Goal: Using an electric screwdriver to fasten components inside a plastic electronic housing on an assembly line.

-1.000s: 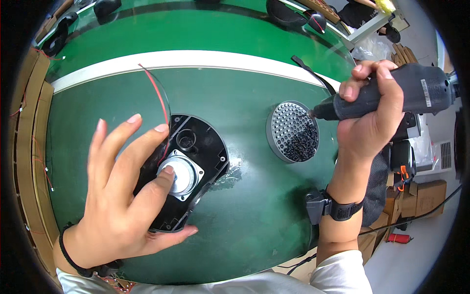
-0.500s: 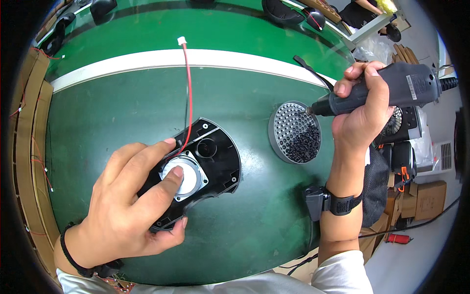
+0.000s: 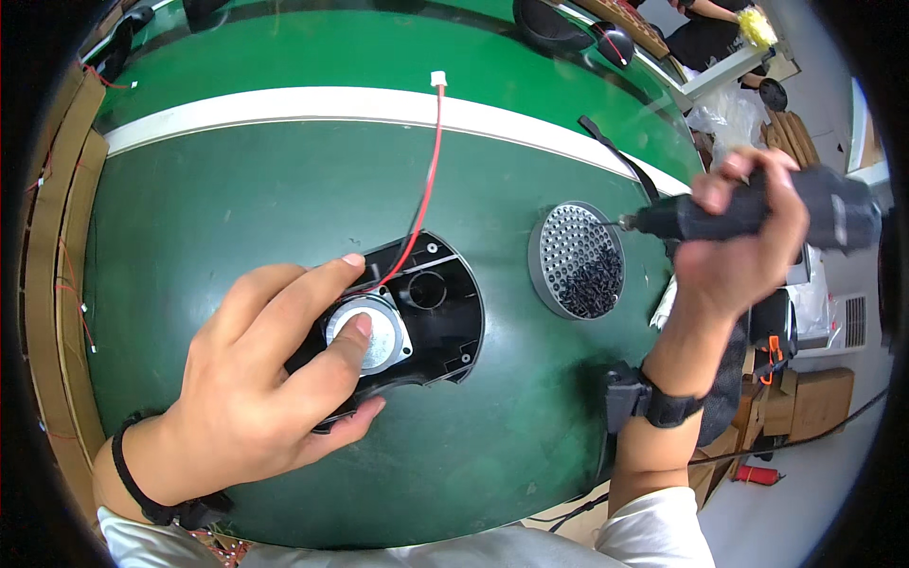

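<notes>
My left hand [image 3: 256, 379] grips a black plastic shell [image 3: 459, 322] lying on the green mat. Its thumb is at the shell's near edge, while the index finger presses a round silver speaker [image 3: 383, 346] seated inside. From the speaker a red and black wire pair [image 3: 431, 180] runs away from me to a small white connector [image 3: 437, 79]. My right hand [image 3: 739, 260], smeared by motion, is wrapped round a dark electric screwdriver [image 3: 838, 208]. Its bit points left over the edge of a round grey dish [image 3: 538, 270] of black screws [image 3: 595, 284]. Whether a screw sits on the tip, I cannot tell.
Cardboard dividers [image 3: 71, 208] with wires line the left side. Beyond a white rail [image 3: 275, 102] lies a bright green surface with black shells [image 3: 549, 24]. At right are cardboard boxes [image 3: 824, 407] and a cable. Another person [image 3: 705, 33] is at the far right.
My right hand has moved the screwdriver to the right, drawing its tip toward the dish's right edge. The shell has shifted slightly right under my left hand, and the wires have swung right.
</notes>
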A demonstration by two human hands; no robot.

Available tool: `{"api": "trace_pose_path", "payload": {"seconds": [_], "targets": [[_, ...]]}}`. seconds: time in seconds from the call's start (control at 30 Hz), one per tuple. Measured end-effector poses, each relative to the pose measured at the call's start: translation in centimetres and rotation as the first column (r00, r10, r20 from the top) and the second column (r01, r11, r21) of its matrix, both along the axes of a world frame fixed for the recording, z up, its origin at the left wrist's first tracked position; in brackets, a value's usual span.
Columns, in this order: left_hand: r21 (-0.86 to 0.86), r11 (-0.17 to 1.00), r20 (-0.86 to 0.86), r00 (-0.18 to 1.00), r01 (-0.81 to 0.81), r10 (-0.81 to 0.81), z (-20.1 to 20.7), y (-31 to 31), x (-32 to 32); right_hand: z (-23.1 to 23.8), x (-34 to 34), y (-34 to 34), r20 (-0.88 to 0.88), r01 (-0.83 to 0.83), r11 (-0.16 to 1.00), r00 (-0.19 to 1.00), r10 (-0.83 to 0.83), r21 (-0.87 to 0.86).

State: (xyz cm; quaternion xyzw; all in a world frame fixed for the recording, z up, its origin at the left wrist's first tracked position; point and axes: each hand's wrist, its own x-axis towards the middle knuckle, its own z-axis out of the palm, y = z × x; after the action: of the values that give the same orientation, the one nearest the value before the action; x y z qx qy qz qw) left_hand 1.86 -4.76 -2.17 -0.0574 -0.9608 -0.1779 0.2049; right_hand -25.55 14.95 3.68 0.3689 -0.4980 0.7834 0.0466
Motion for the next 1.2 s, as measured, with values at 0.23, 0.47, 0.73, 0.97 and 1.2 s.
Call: {"api": "trace_pose_path", "payload": {"seconds": [0.23, 0.47, 0.73, 0.97, 1.2], "targets": [[-0.015, 1.000, -0.112, 0.994, 0.005, -0.006, -0.4, 0.1, -0.4, 5.3, 5.3, 4.4, -0.083, -0.373, 0.928, 0.925, 0.370, -0.023], [-0.056, 0.998, -0.170, 0.985, 0.004, -0.014, -1.9, -0.3, -0.7, 3.0, 10.2, -0.1, 0.101, -0.474, 0.879, 0.874, 0.476, -0.040], [0.159, 0.981, -0.045, 0.992, -0.111, 0.120, -1.8, 0.7, -0.4, 1.0, 10.8, -0.5, 0.100, -0.498, 0.867, 0.864, 0.494, 0.021], [0.075, 0.996, -0.188, 0.980, -0.054, 0.068, -2.4, 0.4, -0.6, 0.9, 11.1, -1.7, 0.083, -0.450, 0.889, 0.892, 0.444, 0.081], [-0.001, 1.000, -0.230, 0.973, 0.004, -0.004, -2.5, 0.1, -0.5, 0.2, 11.5, -2.0, 0.065, -0.438, 0.891, 0.899, 0.433, 0.120]]}}
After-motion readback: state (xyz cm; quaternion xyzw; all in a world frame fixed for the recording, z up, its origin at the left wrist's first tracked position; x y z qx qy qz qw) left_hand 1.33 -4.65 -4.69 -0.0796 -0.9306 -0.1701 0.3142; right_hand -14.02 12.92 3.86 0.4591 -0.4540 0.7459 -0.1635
